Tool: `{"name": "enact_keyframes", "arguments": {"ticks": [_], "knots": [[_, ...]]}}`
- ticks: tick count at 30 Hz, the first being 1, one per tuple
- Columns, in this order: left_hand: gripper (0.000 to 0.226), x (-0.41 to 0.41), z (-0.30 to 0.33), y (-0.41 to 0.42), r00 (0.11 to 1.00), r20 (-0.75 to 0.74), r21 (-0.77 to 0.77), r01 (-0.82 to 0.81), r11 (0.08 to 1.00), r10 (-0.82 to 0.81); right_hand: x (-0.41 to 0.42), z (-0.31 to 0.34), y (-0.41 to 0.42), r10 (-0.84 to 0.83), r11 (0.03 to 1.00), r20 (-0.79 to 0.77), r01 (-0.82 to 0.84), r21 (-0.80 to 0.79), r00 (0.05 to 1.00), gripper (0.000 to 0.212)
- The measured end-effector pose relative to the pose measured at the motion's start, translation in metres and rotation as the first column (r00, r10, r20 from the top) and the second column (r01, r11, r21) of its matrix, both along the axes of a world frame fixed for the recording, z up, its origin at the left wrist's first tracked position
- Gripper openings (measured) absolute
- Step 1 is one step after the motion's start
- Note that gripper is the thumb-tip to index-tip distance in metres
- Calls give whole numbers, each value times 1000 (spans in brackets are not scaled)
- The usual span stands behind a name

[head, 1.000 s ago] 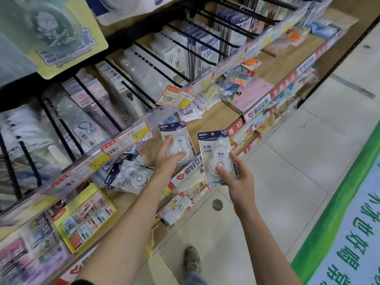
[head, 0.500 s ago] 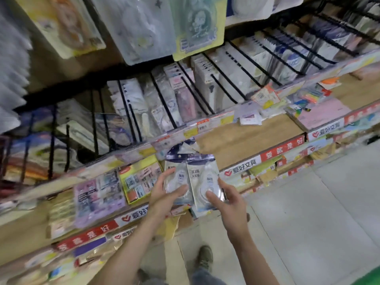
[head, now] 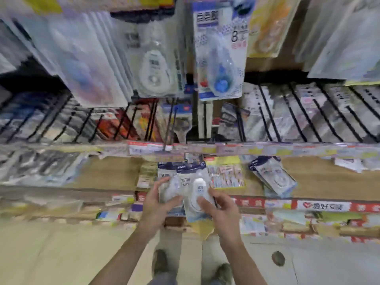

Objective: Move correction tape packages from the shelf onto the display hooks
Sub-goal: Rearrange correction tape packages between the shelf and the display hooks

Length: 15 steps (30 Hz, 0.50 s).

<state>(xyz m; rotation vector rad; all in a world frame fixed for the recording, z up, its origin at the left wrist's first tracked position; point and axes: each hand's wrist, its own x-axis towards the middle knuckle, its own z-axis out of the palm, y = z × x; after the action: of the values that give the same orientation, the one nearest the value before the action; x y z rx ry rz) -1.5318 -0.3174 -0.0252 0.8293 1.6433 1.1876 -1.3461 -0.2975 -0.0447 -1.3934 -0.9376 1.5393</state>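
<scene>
Two clear-plastic correction tape packages with dark-blue headers, held apart a second ago, are now overlapped into one stack in front of the wooden shelf. Left hand grip is closed on the rear pack, right hand on the front. View has been raised to the black wire display hooks; hanging is judged next.

Both hands — left, right — brought their packages together, overlapping.
</scene>
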Motion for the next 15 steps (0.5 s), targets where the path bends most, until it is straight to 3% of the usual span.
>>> {"name": "enact_keyframes", "arguments": {"ticks": [9,15], "knots": [[65,-140,10,-74,973,-74,98,-211,973,218,-142,28,-25,284,958,37,-285,32,958,43],[58,-204,15,-100,955,-71,129,-276,952,287,-214,42,-37,438,898,41,-439,36,898,55]]}}
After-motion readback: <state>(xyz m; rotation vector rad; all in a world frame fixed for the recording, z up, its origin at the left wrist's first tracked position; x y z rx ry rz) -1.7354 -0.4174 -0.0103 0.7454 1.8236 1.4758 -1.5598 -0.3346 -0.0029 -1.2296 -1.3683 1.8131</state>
